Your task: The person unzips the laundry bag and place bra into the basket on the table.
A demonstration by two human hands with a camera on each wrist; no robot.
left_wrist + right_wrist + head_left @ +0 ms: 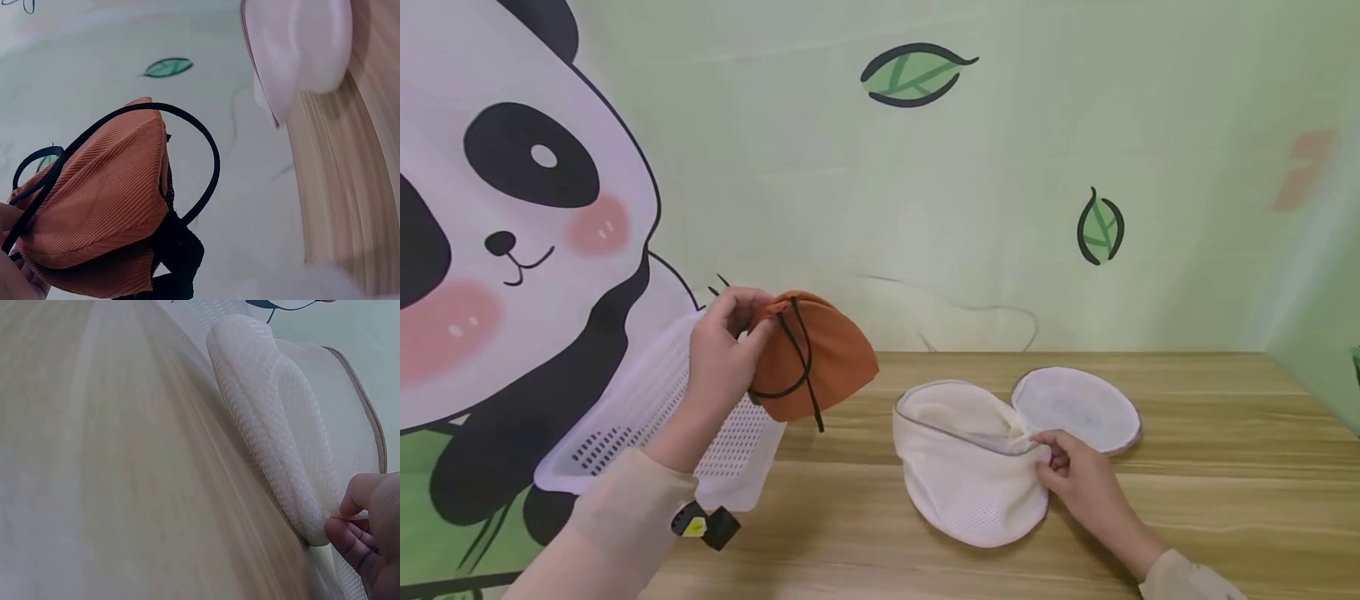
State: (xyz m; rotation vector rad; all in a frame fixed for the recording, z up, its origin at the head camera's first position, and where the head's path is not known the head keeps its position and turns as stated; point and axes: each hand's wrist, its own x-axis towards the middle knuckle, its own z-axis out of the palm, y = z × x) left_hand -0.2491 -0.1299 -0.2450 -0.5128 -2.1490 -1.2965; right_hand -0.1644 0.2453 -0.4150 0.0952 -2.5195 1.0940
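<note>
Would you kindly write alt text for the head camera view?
A person's left hand holds up a rust-orange ribbed fabric garment with black straps above a white perforated plastic basket, while the right hand pinches the rim of an open cream mesh zip pouch on a wooden table.

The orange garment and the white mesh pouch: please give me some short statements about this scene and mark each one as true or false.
1. The left hand holds the orange garment up in the air, above the table. True.
2. The orange garment has white straps. False: its straps are black.
3. The right hand pinches the edge of the white mesh pouch. True.
4. The white mesh pouch is zipped fully closed. False: it is open, and its round lid lies flat on the table.
5. The white perforated basket stands at the right end of the table. False: it is at the left, behind the left hand.
</note>
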